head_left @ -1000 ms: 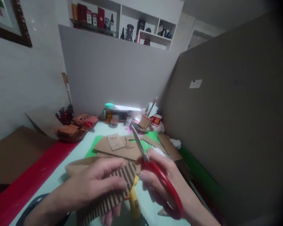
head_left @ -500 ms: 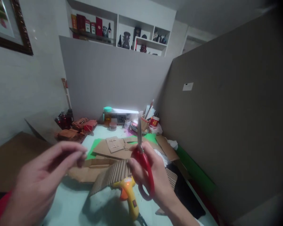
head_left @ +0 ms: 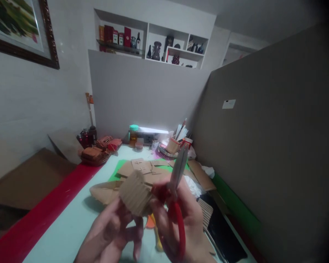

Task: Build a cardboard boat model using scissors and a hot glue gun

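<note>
My left hand (head_left: pixel 106 230) is closed on a piece of corrugated cardboard (head_left: pixel 135 193), gripping its lower left edge. Red-handled scissors (head_left: pixel 178 170) rest in my right hand (head_left: pixel 192 215), blades pointing up and nearly together. The right fingertips meet the cardboard's right edge; whether they also pinch it I cannot tell. Behind both hands lies a yellow and orange glue gun (head_left: pixel 158 239), mostly hidden. Past the cardboard, a curved brown cardboard piece (head_left: pixel 102 193) sits on the table.
Flat cardboard pieces (head_left: pixel 126 168) lie on a green sheet further back. A pen holder (head_left: pixel 173 145), a teal-lidded bottle (head_left: pixel 133 136) and a basket of reddish-brown items (head_left: pixel 94 155) stand at the rear. A black sheet (head_left: pixel 224 230) lies right. Grey partitions (head_left: pixel 150 91) enclose the table.
My left hand has come in from the left and taken hold of the corrugated cardboard, which is raised and turned. The scissors have tilted right. The view has shifted left.
</note>
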A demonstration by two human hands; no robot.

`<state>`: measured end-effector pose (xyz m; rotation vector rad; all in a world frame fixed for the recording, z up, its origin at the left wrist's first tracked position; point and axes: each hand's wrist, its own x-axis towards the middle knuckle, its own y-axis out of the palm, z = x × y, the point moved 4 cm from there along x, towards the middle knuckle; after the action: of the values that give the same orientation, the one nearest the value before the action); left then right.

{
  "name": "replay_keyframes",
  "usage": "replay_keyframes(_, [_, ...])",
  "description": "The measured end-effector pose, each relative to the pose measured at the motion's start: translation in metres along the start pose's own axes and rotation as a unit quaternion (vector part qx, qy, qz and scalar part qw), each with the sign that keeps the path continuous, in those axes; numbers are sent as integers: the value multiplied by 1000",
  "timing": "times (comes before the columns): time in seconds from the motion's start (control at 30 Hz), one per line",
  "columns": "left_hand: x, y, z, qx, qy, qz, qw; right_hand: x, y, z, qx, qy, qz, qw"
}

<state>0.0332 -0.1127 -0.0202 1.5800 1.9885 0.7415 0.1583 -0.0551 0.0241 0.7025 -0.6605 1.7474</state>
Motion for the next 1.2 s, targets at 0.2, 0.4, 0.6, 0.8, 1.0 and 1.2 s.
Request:
replay_keyframes(0.2, [6,6,-11,13,77,-43,996,-6,-10,-5,26,105,65,992])
replay_keyframes(0.4, [9,1,-24,44,167,-90,981,-21,-34,-37,-6,283,74,956])
replay_keyframes(0.6, [13,6,-25,63,214,-98,970,-28,-29,-34,-43,246,208,946])
replay_keyframes(0.8, [18,6,-21,79,231,-88,966,-31,-17,-39,-36,219,247,943])
replay_keyframes(1.0, [17,4,-13,96,189,-107,971,-25,-17,-30,-40,237,239,941])
replay_keyframes(1.2, [21,5,-12,85,203,-115,969,-26,-18,-31,-37,235,239,941])
